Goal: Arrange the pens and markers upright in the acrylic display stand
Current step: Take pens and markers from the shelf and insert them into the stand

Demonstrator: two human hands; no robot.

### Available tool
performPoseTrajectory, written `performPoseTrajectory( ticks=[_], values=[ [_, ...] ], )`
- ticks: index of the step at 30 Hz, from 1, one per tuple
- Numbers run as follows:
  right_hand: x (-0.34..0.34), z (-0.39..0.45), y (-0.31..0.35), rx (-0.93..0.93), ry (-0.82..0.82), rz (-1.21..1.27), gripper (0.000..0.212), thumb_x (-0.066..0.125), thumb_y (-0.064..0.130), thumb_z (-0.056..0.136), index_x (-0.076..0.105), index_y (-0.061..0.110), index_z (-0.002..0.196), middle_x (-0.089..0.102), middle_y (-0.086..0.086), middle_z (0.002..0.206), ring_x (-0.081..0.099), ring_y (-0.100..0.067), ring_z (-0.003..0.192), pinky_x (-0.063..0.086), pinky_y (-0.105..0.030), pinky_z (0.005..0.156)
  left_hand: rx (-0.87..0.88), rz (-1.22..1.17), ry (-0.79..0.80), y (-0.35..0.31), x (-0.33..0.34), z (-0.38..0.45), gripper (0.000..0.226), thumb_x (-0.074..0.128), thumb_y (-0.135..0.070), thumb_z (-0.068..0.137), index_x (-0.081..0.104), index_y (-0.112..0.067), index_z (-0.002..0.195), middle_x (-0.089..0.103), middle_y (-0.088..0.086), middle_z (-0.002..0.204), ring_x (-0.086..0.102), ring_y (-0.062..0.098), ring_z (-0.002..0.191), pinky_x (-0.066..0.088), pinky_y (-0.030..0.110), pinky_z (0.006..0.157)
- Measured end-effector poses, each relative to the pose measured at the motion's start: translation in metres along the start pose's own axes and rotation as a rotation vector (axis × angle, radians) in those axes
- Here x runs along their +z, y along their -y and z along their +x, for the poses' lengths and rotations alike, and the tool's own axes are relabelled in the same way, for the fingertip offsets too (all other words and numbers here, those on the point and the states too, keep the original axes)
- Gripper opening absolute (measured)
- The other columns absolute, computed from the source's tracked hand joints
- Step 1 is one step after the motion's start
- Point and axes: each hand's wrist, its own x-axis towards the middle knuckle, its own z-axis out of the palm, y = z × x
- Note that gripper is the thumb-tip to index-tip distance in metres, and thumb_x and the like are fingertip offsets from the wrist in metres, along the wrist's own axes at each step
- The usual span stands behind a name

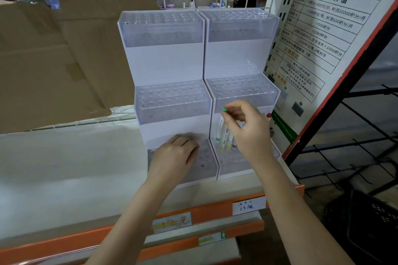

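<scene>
The right hand [245,129] is pinching a green-capped marker [221,127] upright, directly over the stand's [241,54] bottom-right holes; the left hand [174,157] is resting loosely curled alongside.

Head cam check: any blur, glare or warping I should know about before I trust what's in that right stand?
Head view: wide-angle bend bows the poster and shelf edges; the right hand and green-capped marker are slightly motion-soft; the acrylic stand shows milky sheen, hiding hole detail; the left hand casts a soft shadow.

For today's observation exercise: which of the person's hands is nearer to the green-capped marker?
Right. The right hand pinches the green-capped marker at its top, over the right stand's bottom tier. The left hand rests on the left stand's bottom tier, apart from it.
</scene>
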Motion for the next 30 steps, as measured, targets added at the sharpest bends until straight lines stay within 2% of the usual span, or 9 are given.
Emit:
performPoseTrajectory(
  ticks=[5,8,12,22,24,26,30],
  values=[
    [0.013,-0.010,-0.012,-0.123,-0.010,-0.237,0.009,0.069,0.008,0.080,0.061,0.005,0.076,0.061,-0.003,0.074,0.056,-0.018,0.072,0.041,-0.019,0.065,0.009,-0.029,-0.003,0.001,0.002,0.000,0.032,0.043,-0.028,0.083,0.073,-0.017,0.079,0.069,-0.002,0.080,0.066,0.020,0.077,0.051,0.026,0.051],
    [0.017,-0.010,-0.019,-0.208,-0.040,-0.381,0.012,0.068,0.010,0.078,0.059,0.006,0.071,0.060,-0.004,0.072,0.049,-0.017,0.076,0.034,-0.018,0.069,0.016,-0.036,-0.011,0.002,0.003,-0.001,0.032,0.044,-0.027,0.083,0.073,-0.016,0.079,0.068,-0.002,0.080,0.065,0.021,0.077,0.052,0.027,0.053],
    [0.020,-0.010,-0.023,-0.236,-0.041,-0.487,0.018,0.072,0.008,0.075,0.056,0.006,0.067,0.056,-0.007,0.073,0.040,-0.018,0.078,0.032,-0.023,0.072,0.026,-0.047,-0.014,0.003,0.003,-0.001,0.030,0.045,-0.026,0.083,0.073,-0.015,0.078,0.068,-0.001,0.078,0.065,0.021,0.076,0.052,0.027,0.054],
    [0.015,-0.020,-0.013,-0.238,-0.015,-0.482,0.014,0.072,-0.003,0.075,0.062,0.005,0.079,0.060,-0.007,0.081,0.044,-0.017,0.085,0.037,-0.025,0.078,0.019,-0.001,0.009,0.002,0.001,0.000,0.033,0.043,-0.027,0.083,0.072,-0.015,0.078,0.067,-0.001,0.078,0.065,0.021,0.075,0.049,0.026,0.050],
    [0.015,-0.027,-0.011,-0.245,-0.023,-0.462,0.004,0.065,0.002,0.082,0.063,0.005,0.084,0.061,-0.007,0.085,0.048,-0.018,0.089,0.039,-0.027,0.084,0.012,0.012,0.018,0.002,0.002,-0.001,0.033,0.043,-0.027,0.083,0.072,-0.014,0.078,0.068,0.000,0.079,0.065,0.022,0.075,0.050,0.027,0.050],
    [0.017,-0.035,-0.008,-0.239,-0.005,-0.437,0.011,0.054,0.011,0.087,0.064,0.005,0.088,0.062,-0.006,0.089,0.051,-0.020,0.093,0.041,-0.028,0.090,0.010,0.016,0.021,0.002,0.001,-0.001,0.033,0.043,-0.027,0.082,0.072,-0.013,0.078,0.068,0.002,0.079,0.065,0.023,0.074,0.051,0.027,0.051],
    [0.025,-0.051,-0.004,-0.238,0.120,-0.382,0.017,0.049,0.015,0.088,0.064,0.006,0.090,0.062,-0.005,0.089,0.051,-0.018,0.091,0.042,-0.027,0.084,-0.002,0.032,-0.010,0.001,-0.002,-0.001,0.031,0.044,-0.026,0.080,0.072,-0.014,0.077,0.068,0.002,0.076,0.066,0.023,0.071,0.049,0.026,0.048]
  ],
)
